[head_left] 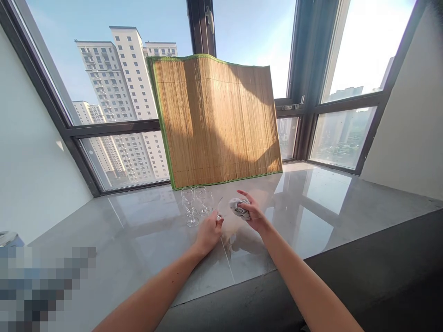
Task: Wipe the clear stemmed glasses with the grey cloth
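The cloth (pixel 239 209) is white and grey, bunched into a rounded lump with several folds, and it is over the grey ledge (pixel 138 249), in the right hand (pixel 255 214). The clear glass (pixel 220 203) is in the left hand (pixel 209 233); it is so transparent that only a thin curved edge can be seen well. The left arm reaches forward from the lower left, and its fingers are closed around this glass. The right arm reaches from the lower right; its fingers are curled upon the cloth, while one finger points out to the upper left. Both hands are near each other, but apart. Just beside the left hand, some stemmed glasses (pixel 188 198) stand upright on the ledge, before a bamboo mat (pixel 221 124) with green border
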A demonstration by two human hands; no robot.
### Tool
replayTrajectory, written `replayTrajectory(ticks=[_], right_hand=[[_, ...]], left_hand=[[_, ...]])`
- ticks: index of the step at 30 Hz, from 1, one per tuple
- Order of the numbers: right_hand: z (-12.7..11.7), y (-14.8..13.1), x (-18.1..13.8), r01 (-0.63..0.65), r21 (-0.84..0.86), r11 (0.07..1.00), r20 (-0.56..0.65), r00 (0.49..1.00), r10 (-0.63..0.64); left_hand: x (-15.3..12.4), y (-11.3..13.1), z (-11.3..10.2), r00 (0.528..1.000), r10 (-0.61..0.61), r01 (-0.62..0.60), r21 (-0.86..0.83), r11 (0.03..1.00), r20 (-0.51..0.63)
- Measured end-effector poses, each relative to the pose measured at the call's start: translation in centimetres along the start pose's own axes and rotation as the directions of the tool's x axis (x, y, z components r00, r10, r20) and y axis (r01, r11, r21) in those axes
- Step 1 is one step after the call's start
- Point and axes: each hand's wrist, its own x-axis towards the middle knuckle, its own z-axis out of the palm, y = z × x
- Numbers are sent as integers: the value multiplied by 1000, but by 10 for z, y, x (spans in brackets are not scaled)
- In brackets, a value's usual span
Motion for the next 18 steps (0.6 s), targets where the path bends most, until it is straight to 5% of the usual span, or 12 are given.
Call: replayTrajectory(ticks=[4, 9, 13, 18], right_hand=[[-6, 3, 6, 161, -189, 969, -207, 958, -200], [-7, 6, 9, 235, -474, 849, -261, 883, -390], [-7, 4, 7, 119, -428, 896, -30, 989, -145], [-10, -8, -1, -1, -215, 977, 137, 990, 31]], left_hand=[[0, 3, -5, 1000, -25, 24, 115, 993, 6], [1, 2, -8, 1000, -18, 16, 101, 995, 24], [2, 1, -12, 997, 43, -52, 142, 989, 62], [4, -1, -14, 983, 130, -138, 55, 989, 126]])
